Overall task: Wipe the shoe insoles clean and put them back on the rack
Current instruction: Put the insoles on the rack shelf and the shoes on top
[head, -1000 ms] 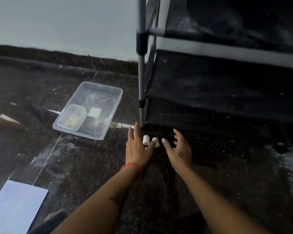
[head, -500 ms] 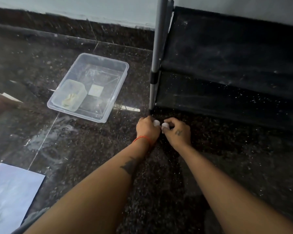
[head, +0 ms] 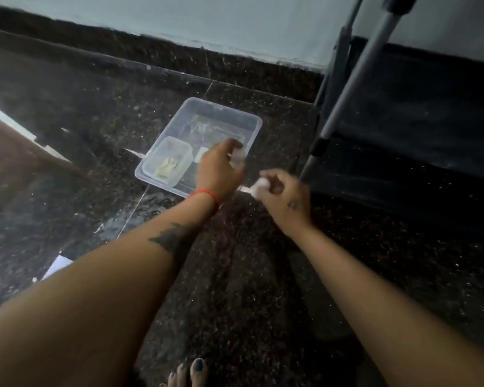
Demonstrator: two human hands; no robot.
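My left hand is raised over the near right corner of a clear plastic tub and grips a small white piece. My right hand is lifted just right of the tub and pinches another small white piece. Both pieces are blurred, so their exact shape is unclear. The black shoe rack with grey metal poles stands at the right, its fabric shelves bare. No insole shows clearly in view.
The tub holds a smaller clear container with something pale yellow inside and a small white square. A white sheet lies on the dark speckled floor at the left. My toes show at the bottom edge.
Both hands picked the two small white pieces up off the floor by the rack's foot and moved left toward the tub. The view shifted left too.
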